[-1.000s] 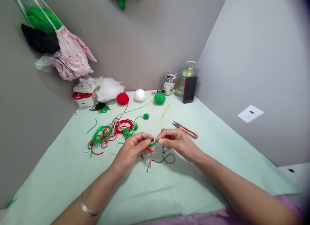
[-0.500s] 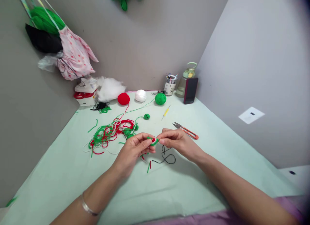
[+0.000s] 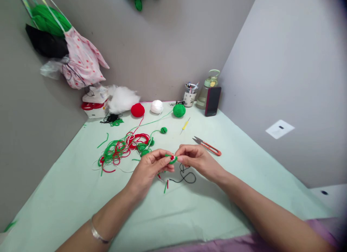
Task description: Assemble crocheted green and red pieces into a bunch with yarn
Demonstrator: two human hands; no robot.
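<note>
A small crocheted piece [image 3: 173, 159], red in the middle with white and a green rim, is pinched between my two hands above the table. My left hand [image 3: 154, 163] grips its left side between thumb and fingers. On its right edge, my right hand [image 3: 193, 158] closes thumb and forefinger. A black cord [image 3: 188, 178] lies in loops just below my right hand. Short red and green yarn snips [image 3: 166, 186] rest beside it. Orange-handled thread snips [image 3: 208, 146] lie to the right of my right hand.
Tangled red, green and white yarn [image 3: 119, 149] spreads on the left. Behind stand a red yarn ball [image 3: 137, 110], a white ball [image 3: 156, 107], a green ball [image 3: 179, 110] and a yellow crochet hook [image 3: 185, 125]. A phone [image 3: 213, 101] leans against a bottle [image 3: 202, 96].
The crocheted piece has tilted slightly, so more of its red and white face shows. Both hands keep their hold, and the whole view has shifted a little.
</note>
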